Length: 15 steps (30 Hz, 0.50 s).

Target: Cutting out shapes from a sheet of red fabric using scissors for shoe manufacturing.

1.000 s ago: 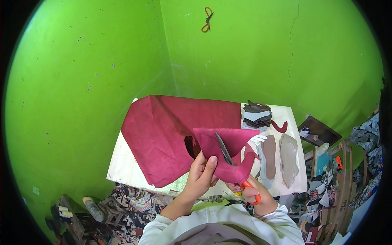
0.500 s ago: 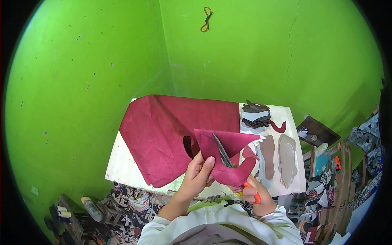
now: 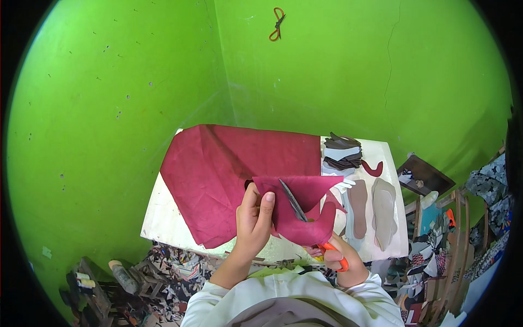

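A small maroon piece of fabric (image 3: 305, 231) is held up above the table, pinched between the thumb and fingers of my left hand (image 3: 254, 218). My right hand (image 3: 344, 256) grips orange-handled scissors (image 3: 295, 201). Their dark blades lie across the piece, angled up and to the left, with the lower part of the blades at a curved cut in it. Part of the handle and some right fingers are hidden behind the fabric. Behind my left hand, a large maroon sheet (image 3: 245, 155) covers much of the white table (image 3: 158, 220).
Stacked dark cut pieces (image 3: 343, 151), a curved maroon piece (image 3: 373, 169), a brown sole-shaped piece (image 3: 357, 207) and grey sole-shaped pieces (image 3: 383, 210) lie on the table's right. Scraps (image 3: 174, 272) cover the floor. A wooden rack (image 3: 457, 240) stands right. Other scissors (image 3: 277, 24) hang on the green wall.
My left hand has shifted slightly left and up along the small piece, its thumb now more upright. The piece has tilted a little, and the scissors have moved slightly left.
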Each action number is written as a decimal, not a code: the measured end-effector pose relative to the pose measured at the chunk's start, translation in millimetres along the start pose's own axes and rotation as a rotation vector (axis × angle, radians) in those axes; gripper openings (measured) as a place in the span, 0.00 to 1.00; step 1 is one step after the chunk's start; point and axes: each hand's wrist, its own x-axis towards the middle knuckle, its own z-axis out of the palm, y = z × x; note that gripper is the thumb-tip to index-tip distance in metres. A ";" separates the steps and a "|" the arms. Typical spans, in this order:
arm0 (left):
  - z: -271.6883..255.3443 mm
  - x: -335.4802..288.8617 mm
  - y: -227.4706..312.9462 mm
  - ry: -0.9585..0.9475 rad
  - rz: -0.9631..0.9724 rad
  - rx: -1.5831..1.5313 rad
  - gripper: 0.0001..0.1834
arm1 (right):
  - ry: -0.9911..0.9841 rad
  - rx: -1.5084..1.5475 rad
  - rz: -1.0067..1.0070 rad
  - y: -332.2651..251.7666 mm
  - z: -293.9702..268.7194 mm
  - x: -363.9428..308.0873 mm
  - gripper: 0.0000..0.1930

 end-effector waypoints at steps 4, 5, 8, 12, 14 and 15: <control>1.0 -0.4 -1.8 0.001 0.087 0.087 0.09 | -0.013 -0.060 0.047 5.4 -8.9 -1.6 0.11; 1.7 0.0 -0.6 0.000 0.099 0.119 0.08 | -0.010 -0.058 0.049 6.6 -8.4 -2.1 0.11; 1.0 0.3 0.1 -0.031 0.135 0.145 0.08 | -0.009 -0.151 -0.166 5.3 0.0 -6.6 0.13; 2.8 -0.1 6.0 -0.034 0.065 0.069 0.08 | 0.101 -0.337 -0.234 10.7 -4.9 -11.2 0.19; 4.4 1.0 4.9 -0.028 0.068 0.029 0.08 | 0.069 -0.438 -0.281 11.0 -8.2 -14.7 0.21; 4.7 1.5 5.1 -0.034 0.063 0.021 0.08 | 0.108 -0.274 -0.130 7.4 -7.0 -19.9 0.21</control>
